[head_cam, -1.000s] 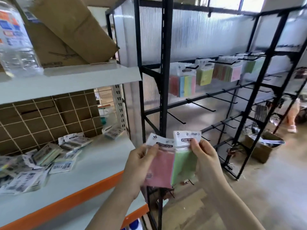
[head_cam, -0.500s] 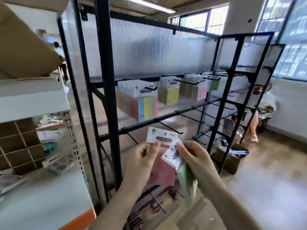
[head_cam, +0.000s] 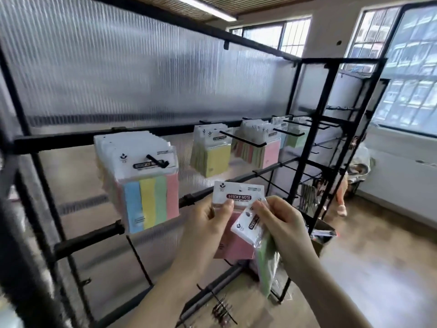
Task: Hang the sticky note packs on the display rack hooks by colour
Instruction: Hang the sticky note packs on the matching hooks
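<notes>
Left hand pinches the pink pack upright by its header; right hand grips the green pack, tilted, header overlapping the pink one. Both held in front of the black rack. Top-rail hooks carry multicolour packs, yellow packs, pink packs. Ribbed translucent panel behind, barred windows right, wood-look floor.

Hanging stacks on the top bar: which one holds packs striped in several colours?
The leftmost stack, nearest the camera: its front pack shows blue, yellow, green and pink stripes. The yellow stack and pink stack to its right show one colour each.
</notes>
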`<state>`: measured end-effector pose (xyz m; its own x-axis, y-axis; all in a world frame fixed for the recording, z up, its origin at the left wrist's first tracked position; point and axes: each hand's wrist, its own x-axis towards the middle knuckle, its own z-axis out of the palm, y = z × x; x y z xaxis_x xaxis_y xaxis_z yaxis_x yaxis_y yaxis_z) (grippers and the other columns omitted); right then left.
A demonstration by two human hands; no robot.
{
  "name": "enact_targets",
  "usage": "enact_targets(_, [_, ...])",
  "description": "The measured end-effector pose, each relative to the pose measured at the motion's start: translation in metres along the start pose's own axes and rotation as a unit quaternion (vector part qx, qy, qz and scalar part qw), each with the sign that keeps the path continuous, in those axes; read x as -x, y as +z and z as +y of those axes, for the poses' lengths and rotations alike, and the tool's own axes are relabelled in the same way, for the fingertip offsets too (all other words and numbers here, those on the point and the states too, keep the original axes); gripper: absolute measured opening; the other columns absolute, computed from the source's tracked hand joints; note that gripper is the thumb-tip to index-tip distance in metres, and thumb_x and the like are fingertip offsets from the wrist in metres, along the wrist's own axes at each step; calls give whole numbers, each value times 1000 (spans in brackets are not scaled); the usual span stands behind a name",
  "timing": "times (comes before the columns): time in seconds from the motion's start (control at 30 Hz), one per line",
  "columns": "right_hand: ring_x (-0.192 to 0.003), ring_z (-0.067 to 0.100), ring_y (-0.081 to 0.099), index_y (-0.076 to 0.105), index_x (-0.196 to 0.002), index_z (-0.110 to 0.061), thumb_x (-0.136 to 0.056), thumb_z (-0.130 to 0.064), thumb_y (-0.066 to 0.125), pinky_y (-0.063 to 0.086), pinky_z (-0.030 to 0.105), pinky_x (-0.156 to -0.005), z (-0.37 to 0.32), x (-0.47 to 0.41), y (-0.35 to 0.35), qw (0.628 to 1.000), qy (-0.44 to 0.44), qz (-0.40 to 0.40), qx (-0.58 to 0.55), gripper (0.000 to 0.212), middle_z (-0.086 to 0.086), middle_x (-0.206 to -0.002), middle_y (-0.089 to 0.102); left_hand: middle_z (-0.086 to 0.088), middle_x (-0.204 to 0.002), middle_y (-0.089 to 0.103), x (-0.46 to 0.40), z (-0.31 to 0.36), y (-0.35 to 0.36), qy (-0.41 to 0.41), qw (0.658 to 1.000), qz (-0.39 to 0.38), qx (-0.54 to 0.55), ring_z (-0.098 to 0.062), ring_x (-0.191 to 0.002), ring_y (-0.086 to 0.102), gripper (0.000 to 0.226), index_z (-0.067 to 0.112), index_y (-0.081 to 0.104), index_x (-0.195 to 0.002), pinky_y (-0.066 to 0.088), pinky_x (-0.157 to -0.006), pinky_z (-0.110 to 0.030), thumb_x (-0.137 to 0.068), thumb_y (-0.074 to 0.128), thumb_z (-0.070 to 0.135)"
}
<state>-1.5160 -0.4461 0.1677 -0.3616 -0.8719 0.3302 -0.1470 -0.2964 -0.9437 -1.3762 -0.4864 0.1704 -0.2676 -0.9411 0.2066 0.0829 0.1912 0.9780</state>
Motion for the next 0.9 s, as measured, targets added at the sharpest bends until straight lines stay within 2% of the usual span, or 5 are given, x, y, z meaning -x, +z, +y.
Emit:
enact_targets(0.17, [-58,11,55,62,-79,-3,-90,-9,61,43,20,-52,13,-31,-21,999,-7,24,-32,13,0,-63,61,1,-77,74,-36,-5,28,-19,1000,-6,17,-21,-72,72,18,28,71,-76,58,-67,-40,-90,61,28])
enact_targets(0.43, [-61,15,57,64,-75,-9,-90,-15,63,42,26,-56,35,-88,-65,999,-17,25,-38,15,3,-66,62,9,-75,74,-85,-9,79,32,999,-13,-4,-8,-70,70,17,22,69,-81,53,-65,-22,-93,57,20])
enact_targets(0.63, [-48,3,49,56,-68,-8,-85,-23,60,38,14,-46,34,-138,-108,996,-70,-8,-53,23,-8,-53,54,0,-77,74,-122,-5,130,76,997,3,-18,-19,-68,70,12,22,69,-88,57,-60,-29,-91,58,24])
enact_targets(0.77, [-49,10,44,54,-70,1,-84,-30,64,34,18,-45,31,-174,-137,992,-103,-23,-75,35,-1,-55,49,3,-79,74,-141,7,165,116,993,15,-22,-15,-72,71,18,23,69,-87,55,-66,-27,-86,58,37])
enact_targets(0.9, [-48,11,35,44,-66,6,-84,-32,67,28,19,-43,32,-204,-154,988,-126,-34,-87,48,1,-53,40,2,-77,74,-162,15,190,144,985,89,-25,-17,-71,71,20,25,70,-76,57,-67,-34,-79,61,43])
